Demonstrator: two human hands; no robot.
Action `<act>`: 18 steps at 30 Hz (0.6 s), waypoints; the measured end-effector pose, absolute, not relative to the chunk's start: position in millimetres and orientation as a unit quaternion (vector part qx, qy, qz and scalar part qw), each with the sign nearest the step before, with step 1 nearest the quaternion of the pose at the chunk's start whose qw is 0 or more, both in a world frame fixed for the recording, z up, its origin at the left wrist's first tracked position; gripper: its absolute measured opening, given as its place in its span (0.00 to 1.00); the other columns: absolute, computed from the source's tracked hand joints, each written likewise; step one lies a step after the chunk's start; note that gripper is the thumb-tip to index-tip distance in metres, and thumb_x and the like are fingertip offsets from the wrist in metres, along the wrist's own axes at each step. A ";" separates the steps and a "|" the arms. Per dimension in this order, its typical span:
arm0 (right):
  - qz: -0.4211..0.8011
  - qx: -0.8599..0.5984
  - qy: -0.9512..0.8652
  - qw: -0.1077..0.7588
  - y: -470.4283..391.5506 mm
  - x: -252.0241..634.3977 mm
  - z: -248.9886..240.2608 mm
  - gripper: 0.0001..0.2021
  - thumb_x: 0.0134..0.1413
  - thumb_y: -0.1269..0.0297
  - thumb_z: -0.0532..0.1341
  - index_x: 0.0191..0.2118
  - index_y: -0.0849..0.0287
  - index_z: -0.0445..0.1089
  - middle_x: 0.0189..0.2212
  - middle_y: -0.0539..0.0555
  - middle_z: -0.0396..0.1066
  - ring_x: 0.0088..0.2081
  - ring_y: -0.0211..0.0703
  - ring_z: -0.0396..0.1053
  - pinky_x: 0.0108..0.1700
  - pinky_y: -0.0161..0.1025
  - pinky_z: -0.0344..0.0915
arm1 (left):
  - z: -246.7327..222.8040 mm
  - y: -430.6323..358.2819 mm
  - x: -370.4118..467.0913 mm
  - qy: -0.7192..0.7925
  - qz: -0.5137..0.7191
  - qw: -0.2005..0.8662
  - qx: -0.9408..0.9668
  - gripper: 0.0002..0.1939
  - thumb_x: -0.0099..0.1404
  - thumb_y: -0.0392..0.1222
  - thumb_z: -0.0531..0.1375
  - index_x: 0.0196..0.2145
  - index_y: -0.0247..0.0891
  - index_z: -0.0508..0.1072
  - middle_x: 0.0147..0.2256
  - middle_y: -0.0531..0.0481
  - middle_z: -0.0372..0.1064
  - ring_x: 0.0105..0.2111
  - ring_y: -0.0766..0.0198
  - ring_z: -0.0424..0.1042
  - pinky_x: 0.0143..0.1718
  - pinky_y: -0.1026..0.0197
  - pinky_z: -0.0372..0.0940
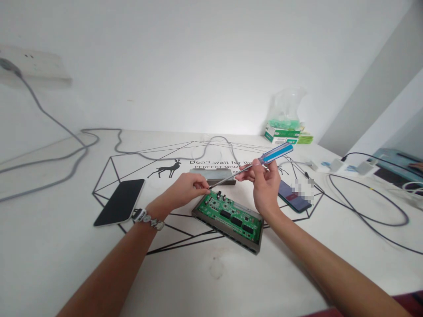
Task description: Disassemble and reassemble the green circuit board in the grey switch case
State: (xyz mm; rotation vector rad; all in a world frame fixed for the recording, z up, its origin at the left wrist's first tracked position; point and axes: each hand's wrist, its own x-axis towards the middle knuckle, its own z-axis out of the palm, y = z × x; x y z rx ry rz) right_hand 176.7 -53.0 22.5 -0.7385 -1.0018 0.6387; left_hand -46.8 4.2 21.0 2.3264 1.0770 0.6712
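Note:
My right hand [264,180] grips a screwdriver [276,153] with a clear and blue handle, its shaft slanting down to the left. The shaft's tip meets the pinched fingertips of my left hand [191,187]; anything between them is too small to make out. Just below the fingertips, a green circuit board [231,215] sits in an open grey metal case [228,233], turned at an angle on the table. Behind it lies a grey metal cover [214,176], partly hidden by my hands and the shaft.
On the white table [185,281] lie a dark-screened phone [120,202] at left and another phone [294,198] at right. Grey cable [148,155] runs along the back. Green-and-white boxes [282,133] stand at the wall. A power strip [343,167] and black cable [405,215] are at right.

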 end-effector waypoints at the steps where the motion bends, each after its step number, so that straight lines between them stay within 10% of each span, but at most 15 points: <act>1: 0.295 -0.338 -0.459 0.767 -53.0 176.6 23.0 0.16 0.59 0.49 0.64 0.39 0.53 0.59 0.28 0.48 0.77 0.23 0.41 0.76 0.29 0.39 0.76 | 20.1 4.7 -46.6 0.392 0.250 0.245 0.851 0.08 0.61 0.45 0.66 0.33 0.38 0.80 0.30 0.51 0.76 0.29 0.64 0.70 0.32 0.62 0.62; 18: 0.362 -0.352 -0.524 0.685 -54.6 164.3 10.1 0.15 0.60 0.50 0.63 0.39 0.59 0.71 0.37 0.57 0.79 0.33 0.44 0.78 0.41 0.46 0.77 | 20.2 5.0 -43.8 0.388 0.288 0.220 0.847 0.09 0.61 0.45 0.65 0.30 0.36 0.78 0.29 0.50 0.75 0.30 0.63 0.72 0.32 0.62 0.63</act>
